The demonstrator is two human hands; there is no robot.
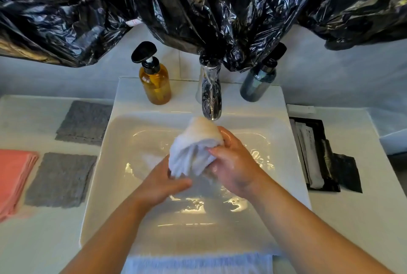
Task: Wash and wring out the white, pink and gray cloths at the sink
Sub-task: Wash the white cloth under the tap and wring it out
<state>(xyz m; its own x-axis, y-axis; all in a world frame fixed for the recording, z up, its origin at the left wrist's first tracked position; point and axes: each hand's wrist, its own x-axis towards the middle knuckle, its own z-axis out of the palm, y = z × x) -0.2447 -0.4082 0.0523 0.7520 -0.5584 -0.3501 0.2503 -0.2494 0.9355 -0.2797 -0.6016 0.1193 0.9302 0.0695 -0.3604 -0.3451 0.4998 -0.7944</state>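
Note:
A bunched white cloth is held over the white sink, just under the chrome tap. My right hand grips its right side with fingers curled into the folds. My left hand holds the cloth's lower end from below, blurred by motion. On the counter to the left lie two gray cloths, one at the back and one nearer, and a folded pink cloth at the left edge.
An amber pump bottle and a dark gray bottle stand either side of the tap. Black plastic sheeting hangs behind. A black tray with sachets lies right of the sink. A light towel drapes over the front edge.

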